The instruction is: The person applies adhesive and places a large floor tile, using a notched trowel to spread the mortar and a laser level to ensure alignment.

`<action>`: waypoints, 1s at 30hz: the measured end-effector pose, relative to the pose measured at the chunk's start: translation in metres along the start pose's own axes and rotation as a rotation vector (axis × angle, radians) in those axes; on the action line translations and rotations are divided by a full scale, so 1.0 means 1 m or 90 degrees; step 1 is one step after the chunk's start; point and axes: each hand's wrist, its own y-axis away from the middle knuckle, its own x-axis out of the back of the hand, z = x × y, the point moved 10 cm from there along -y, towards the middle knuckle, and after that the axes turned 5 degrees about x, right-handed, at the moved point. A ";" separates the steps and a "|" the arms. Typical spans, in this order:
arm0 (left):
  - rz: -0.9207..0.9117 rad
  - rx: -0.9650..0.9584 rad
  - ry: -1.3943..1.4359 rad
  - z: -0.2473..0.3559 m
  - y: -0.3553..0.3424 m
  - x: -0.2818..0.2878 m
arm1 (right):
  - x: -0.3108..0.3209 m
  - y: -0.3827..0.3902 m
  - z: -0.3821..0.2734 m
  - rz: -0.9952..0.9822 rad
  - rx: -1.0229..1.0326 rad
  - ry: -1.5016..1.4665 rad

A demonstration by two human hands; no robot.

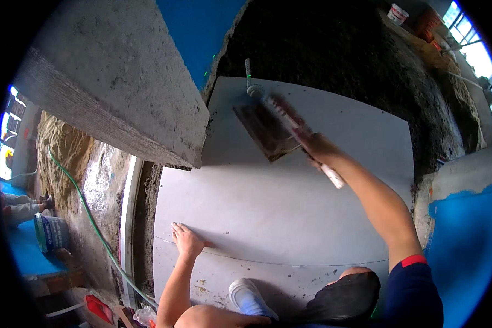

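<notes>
A large pale grey tile [279, 213] lies in front of me on the floor. My left hand [187, 240] rests flat near its left edge, fingers spread, beside the joint with a nearer speckled tile [213, 279]. Over the far half of the large tile, my right hand [320, 148] is closed round a trowel [268, 131]. Its blade is a flat brown rectangle, and a pale handle end shows below the hand; motion blurs the tool. Just beyond it, a light ribbed rod with a round base [255, 91] stands near the tile's far edge.
A concrete pillar [120, 82] juts in at the upper left, its corner over the tile. Dark, rough bedding [311, 44] lies beyond. At left are a straight metal bar [130, 218], a green hose [87, 208] and a bucket [52, 232]; another person's legs [22, 208] show there.
</notes>
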 end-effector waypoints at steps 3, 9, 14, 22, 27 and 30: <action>-0.010 0.002 -0.005 0.002 0.008 0.002 | 0.025 0.034 0.006 0.104 0.069 0.042; 0.005 -0.051 0.020 0.034 -0.001 -0.009 | 0.006 -0.034 0.092 0.194 0.032 0.074; 0.009 -0.027 0.021 0.006 0.001 -0.005 | 0.043 0.007 0.026 0.098 -0.045 -0.048; 0.011 -0.074 0.048 0.035 0.003 0.000 | 0.031 -0.020 0.125 0.285 0.054 -0.026; 0.011 -0.050 0.008 0.014 -0.003 -0.001 | 0.091 0.025 0.064 0.116 -0.053 -0.138; 0.009 -0.033 0.001 0.004 -0.001 0.009 | 0.126 0.067 0.083 0.378 0.086 -0.087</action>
